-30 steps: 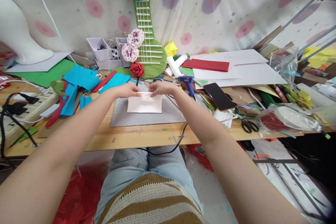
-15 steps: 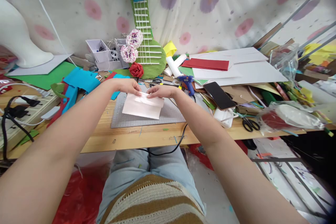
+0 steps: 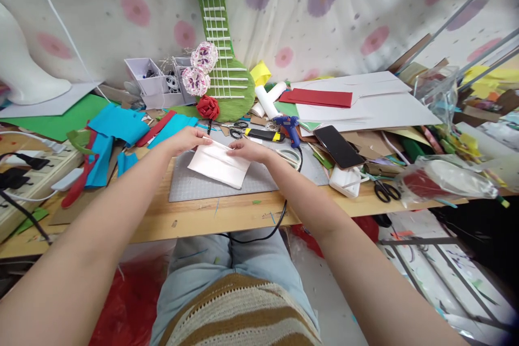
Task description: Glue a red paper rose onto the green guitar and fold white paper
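Note:
A pale pinkish-white sheet of paper (image 3: 219, 165) with a crease across it is held tilted over the grey cutting mat (image 3: 182, 186). My left hand (image 3: 190, 139) pinches its upper left corner between thumb and fingers. At the upper right edge, my right hand (image 3: 248, 149) grips the same sheet. Just behind the hands lie a yellow-and-black utility knife (image 3: 264, 134), a blue glue gun (image 3: 289, 128) and a pair of scissors (image 3: 238, 131).
A green guitar-shaped craft piece (image 3: 233, 86) with paper flowers leans at the back. A black phone (image 3: 338, 146) and black-handled scissors (image 3: 387, 191) lie to the right. Blue crepe paper (image 3: 117, 123) and a power strip (image 3: 36, 186) are at left. White boards (image 3: 389, 108) lie behind.
My hands have moved slightly apart, the left one going left. The paper's folded top part now lies flatter and more of the sheet shows. The view has shifted a little.

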A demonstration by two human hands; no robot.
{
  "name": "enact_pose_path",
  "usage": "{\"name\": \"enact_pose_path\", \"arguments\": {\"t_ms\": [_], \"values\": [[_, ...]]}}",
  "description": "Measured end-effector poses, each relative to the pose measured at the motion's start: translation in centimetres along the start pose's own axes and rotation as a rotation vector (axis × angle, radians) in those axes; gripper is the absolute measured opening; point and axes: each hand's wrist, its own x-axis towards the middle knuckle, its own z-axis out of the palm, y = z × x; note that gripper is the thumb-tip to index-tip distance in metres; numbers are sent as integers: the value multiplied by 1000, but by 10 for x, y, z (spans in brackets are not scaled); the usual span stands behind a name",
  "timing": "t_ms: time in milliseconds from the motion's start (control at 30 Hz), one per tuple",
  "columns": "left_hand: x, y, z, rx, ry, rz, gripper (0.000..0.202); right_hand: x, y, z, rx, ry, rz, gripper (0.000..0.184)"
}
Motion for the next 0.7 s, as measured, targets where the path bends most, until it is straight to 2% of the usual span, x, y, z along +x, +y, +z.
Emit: {"name": "enact_pose_path", "arguments": {"t_ms": [133,300,333,467,600,700], "values": [[2,-2,2,-9,30,10,31,1,0,-1,-132,4,18,19],[6,-7,3,-110,210,62,37,0,5,-4,-142,31,1,22],[6,-7,2,-156,203,50,40,-1,7,-3,-109,48,1,22],[4,-7,0,-249,52,-64,51,-4,13,3,68,104,34,24],[1,-5,1,-150,-37,-94,51,-12,14,6,146,106,97,23],[1,-3,4,-45,-49,-91,48,-16,12,6,156,84,122,21]]}}
